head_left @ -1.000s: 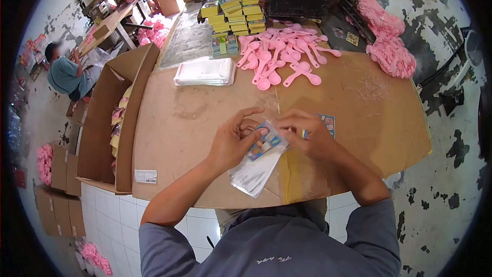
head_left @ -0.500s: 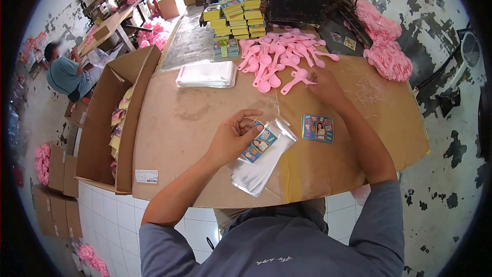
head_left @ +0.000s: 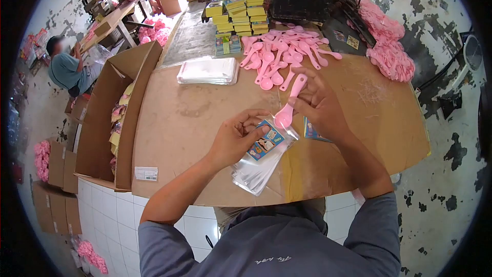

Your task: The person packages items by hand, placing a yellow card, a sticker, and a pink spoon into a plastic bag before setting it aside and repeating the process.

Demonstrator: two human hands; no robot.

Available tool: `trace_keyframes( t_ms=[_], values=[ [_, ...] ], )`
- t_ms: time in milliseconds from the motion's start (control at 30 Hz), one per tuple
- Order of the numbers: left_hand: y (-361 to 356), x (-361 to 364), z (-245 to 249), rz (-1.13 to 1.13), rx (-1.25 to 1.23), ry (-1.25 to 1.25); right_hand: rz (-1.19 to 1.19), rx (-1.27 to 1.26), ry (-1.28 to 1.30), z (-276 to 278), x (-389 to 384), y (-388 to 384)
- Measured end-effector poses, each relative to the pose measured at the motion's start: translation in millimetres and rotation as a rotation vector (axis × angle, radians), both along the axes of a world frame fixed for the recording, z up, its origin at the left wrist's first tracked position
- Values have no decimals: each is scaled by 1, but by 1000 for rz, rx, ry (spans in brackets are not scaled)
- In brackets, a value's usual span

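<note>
In the head view my left hand (head_left: 237,136) pinches a blue printed card (head_left: 266,140) at the open end of a clear plastic bag (head_left: 290,132). More clear bags (head_left: 256,174) lie fanned out beneath it on the cardboard-covered table (head_left: 184,123). My right hand (head_left: 319,103) grips a pink spoon (head_left: 296,94) by its handle, bowl down, with the bowl at the bag's mouth. Partly hidden under my right hand is another blue card (head_left: 310,130). Behind both hands spreads a heap of pink spoons (head_left: 279,54).
A stack of clear bags (head_left: 207,71) lies at the back left, near piled yellow card stacks (head_left: 236,13). An open carton (head_left: 138,82) borders the table's left side. Pink bundles (head_left: 392,61) lie at the right. A person (head_left: 69,69) sits far left.
My right hand has come from the spoon heap toward my left hand, carrying a pink spoon to the bag's mouth. It now covers part of the loose blue card.
</note>
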State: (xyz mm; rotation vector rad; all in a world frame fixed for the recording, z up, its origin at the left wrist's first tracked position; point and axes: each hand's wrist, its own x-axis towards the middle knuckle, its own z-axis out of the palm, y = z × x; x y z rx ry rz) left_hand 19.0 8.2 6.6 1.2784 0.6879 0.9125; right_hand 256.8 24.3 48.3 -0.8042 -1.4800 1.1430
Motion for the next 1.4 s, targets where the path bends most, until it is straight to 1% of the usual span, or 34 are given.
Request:
trace_keyframes(
  t_ms=[100, 133, 200, 233, 300, 400, 433, 467, 533, 600, 633, 667, 733, 800, 833, 900, 933, 1000, 1033, 1100, 1133, 1200, 1233, 1333, 1400],
  values=[
    [-2, 3, -2, 0, -12, -10, 9, -62, 26, 6, -1, -6],
    [-2, 3, -2, -1, -15, -22, -6, -44, -25, 6, -2, -7],
    [-2, 4, -2, 8, -13, 50, -35, -10, -126, 3, -5, -11],
    [-2, 4, -2, 12, -13, 86, -51, 5, -101, -1, -7, -11],
    [-2, 5, -6, 33, -17, 56, -83, 34, -52, -12, -10, -12],
    [-3, 5, -8, 54, 19, 62, -43, -99, 7, -26, -17, -15],
    [-2, 5, -8, 59, 41, 73, -40, -6, -95, -30, -17, -15],
    [-1, 5, -10, 61, 20, 31, -36, 88, -199, -34, -16, -15],
    [1, 5, -12, 69, -23, -53, 28, 84, -204, -34, -13, -13],
    [4, -2, -4, 14, -124, -80, 150, -114, -10, -25, -9, -11],
    [4, -4, -1, -13, -178, -96, 172, -98, 37, -21, -10, -8],
    [4, -5, -4, -40, -148, -97, 193, -83, 85, -16, -11, -4],
    [8, -5, -10, -96, -81, -99, 240, 88, -71, -1, -10, -2],
    [7, -7, -9, -148, -54, -60, 286, 394, -477, 18, -5, -7],
    [6, -7, -7, -174, -41, -41, 305, 387, -500, 24, -5, -9],
    [3, -7, -1, -205, -66, -104, 346, 374, -545, 35, -7, -13],
    [1, -7, 1, -220, -78, -135, 315, 429, -505, 42, -10, -15],
    [-1, -2, 0, -39, 122, -39, 252, 536, -423, 57, -14, -17],
    [-2, -1, 1, 52, 222, 10, 219, 591, -438, 64, -13, -17],
    [-4, -8, 5, 47, 251, 19, 149, 702, -466, 76, -10, -16],
    [-6, -10, 8, 46, 264, 21, 110, 654, -573, 79, -11, -18],
    [-11, -11, 11, 61, 433, 80, 21, 552, -779, 82, -14, -25],
    [-12, -12, 13, 69, 519, 112, 9, 533, -743, 83, -15, -27],
    [-15, -9, 16, 88, 558, 194, 6, 491, -658, 83, -17, -29],
    [-18, -6, 20, 104, 492, 191, 13, 484, -624, 79, -22, -30]
  ],
)
